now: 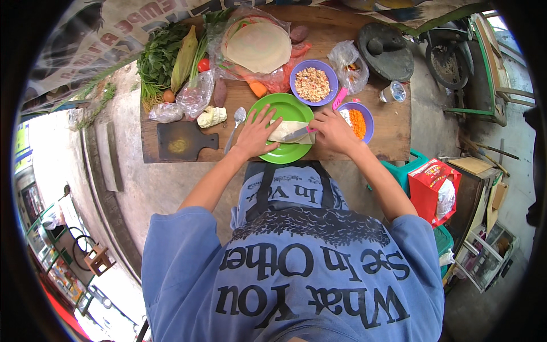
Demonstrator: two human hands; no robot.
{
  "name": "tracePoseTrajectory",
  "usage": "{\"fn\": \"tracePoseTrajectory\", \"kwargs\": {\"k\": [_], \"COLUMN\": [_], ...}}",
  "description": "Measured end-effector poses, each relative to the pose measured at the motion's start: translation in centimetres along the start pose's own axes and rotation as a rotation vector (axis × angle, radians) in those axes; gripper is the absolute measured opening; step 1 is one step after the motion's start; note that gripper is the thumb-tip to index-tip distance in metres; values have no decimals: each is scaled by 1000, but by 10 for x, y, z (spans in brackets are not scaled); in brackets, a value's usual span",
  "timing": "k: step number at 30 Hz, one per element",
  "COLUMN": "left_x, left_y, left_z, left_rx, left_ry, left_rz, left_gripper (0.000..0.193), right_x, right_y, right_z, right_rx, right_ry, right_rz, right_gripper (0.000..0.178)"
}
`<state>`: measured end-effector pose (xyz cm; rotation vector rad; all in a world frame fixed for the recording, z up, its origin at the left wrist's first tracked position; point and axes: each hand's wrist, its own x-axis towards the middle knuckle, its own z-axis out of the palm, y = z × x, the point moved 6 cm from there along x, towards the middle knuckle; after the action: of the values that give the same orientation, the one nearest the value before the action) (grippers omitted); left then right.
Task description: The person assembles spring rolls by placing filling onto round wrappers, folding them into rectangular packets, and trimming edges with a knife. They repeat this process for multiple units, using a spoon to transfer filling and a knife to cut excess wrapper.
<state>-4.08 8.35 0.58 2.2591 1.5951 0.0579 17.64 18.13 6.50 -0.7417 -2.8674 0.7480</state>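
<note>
1. Left hand [255, 135]: unclenched, fingers spread over green plate [283, 101], beside folded wrapper [282, 131].
2. Right hand [335, 131]: grasping pink-handled knife [296, 134], blade at wrapper.
3. Wrapper: on plate, near edge of counter [393, 139].

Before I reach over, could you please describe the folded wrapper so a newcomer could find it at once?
On the wooden table, find the green plate at the near edge. The folded wrapper lies on it, between the left hand and right hand. Unlike the round, flat wrappers farther back, it is folded over.
</note>
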Motion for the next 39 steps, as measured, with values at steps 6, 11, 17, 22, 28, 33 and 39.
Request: {"fn": "tracePoseTrajectory", "kwargs": {"k": [6, 11, 17, 22, 28, 33, 39], "left_x": [2, 1, 1, 3, 3, 4, 1], "left_y": [-2, -3, 1, 1, 6, 9, 6], "left_z": [1, 5, -1, 0, 0, 2, 7], "left_rx": [-6, 33, -4, -8, 27, 13, -17], "left_ry": [16, 23, 42, 59, 53, 58, 104], "left_rz": [14, 13, -6, -13, -19, -42, -63], "left_gripper": [79, 75, 73, 73, 72, 72, 73], "right_x": [8, -17, -113, -151, -116, -82, -47], "right_y": [-1, 1, -12, -26, -30, -36, -27], "right_z": [6, -12, -3, 75, 62, 65, 90], "right_rx": [10, 118, 529, 615, 214, 473, 338], "right_ry": [-28, 0, 244, 247, 328, 478, 598], "right_rz": [38, 145, 727, 941, 714, 908, 1018], "right_gripper": [25, 23, 23, 24, 36, 49, 39]}}
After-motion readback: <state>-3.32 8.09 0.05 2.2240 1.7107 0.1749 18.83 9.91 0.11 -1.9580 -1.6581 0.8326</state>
